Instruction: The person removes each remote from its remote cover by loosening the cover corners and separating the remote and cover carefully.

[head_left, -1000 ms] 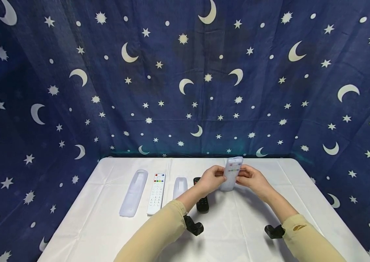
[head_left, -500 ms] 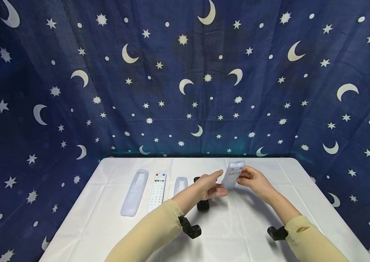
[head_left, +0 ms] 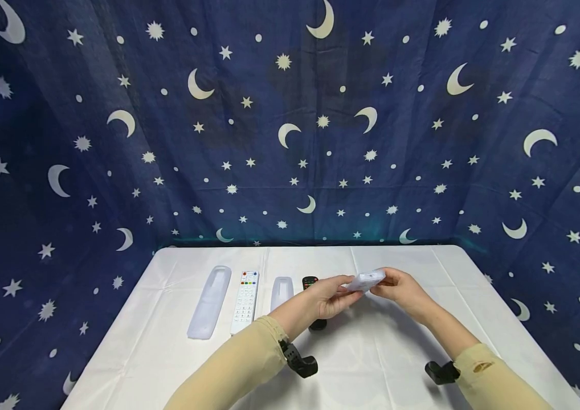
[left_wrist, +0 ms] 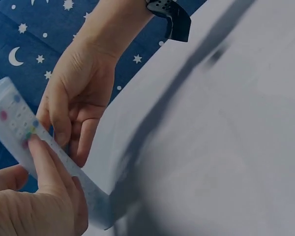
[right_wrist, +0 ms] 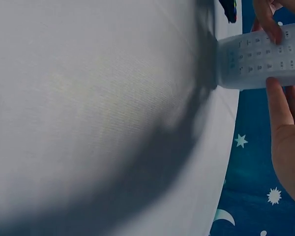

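Note:
Above the right middle of the table, both hands hold a white remote control in a translucent sleeve, tilted nearly flat in the head view. My left hand grips its left side, with fingers across the button face in the left wrist view. On the opposite edge, my right hand holds the sleeve; in the right wrist view its thumb or a finger presses that edge. Rows of buttons show through the cloudy sleeve. Partly hidden behind my left hand lies a black remote control.
On the white-covered table, a long translucent sleeve, a white remote control and a shorter translucent sleeve lie left of the hands. A dark blue curtain with moons and stars hangs behind.
The sleeved remote control has tipped from upright to nearly flat and come lower. My left hand opened away from it, then took hold of it again; my right hand kept its hold.

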{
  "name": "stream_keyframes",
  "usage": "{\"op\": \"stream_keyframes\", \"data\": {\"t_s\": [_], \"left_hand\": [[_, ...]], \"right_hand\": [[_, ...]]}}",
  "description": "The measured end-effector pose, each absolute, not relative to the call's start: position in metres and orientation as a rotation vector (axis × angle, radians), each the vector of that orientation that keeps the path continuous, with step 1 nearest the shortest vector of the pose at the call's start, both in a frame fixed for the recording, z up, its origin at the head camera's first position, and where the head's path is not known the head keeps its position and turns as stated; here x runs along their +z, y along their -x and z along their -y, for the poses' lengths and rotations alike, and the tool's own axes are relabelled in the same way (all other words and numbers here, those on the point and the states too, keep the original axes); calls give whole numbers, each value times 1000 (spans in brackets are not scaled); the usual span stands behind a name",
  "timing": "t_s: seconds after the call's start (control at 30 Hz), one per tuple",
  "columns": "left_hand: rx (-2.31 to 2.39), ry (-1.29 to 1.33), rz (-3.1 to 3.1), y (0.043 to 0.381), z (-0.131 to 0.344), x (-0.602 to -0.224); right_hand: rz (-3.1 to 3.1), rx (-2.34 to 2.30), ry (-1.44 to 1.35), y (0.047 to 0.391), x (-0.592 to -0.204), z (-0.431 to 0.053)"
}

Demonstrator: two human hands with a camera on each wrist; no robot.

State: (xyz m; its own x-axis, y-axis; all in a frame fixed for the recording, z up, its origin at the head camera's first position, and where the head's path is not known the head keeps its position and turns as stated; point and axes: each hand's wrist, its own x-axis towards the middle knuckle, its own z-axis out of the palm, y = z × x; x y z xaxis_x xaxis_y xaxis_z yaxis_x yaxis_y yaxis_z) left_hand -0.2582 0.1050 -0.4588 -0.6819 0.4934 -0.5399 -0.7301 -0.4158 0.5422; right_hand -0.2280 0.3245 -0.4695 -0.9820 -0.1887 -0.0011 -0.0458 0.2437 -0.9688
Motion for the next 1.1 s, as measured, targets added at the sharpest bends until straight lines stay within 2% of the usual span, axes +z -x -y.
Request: {"op": "stream_keyframes", "data": {"t_s": [0.2, 0.33, 0.73, 1.1], "left_hand": [[2060, 286, -1112, 252, -106, -465], [1968, 189, -1267, 246, -104, -469], [1789, -197, -1814, 239, -103, -474], [1818, -374, -1981, 241, -104, -474]], "right_hand": [[-2095, -1990, 1, 222, -465, -324], [-1922, -1952, -54, 217, -463, -325], [-2044, -1919, -110, 214, -469, -313], [-2246, -1933, 50, 222, -473, -308]]}}
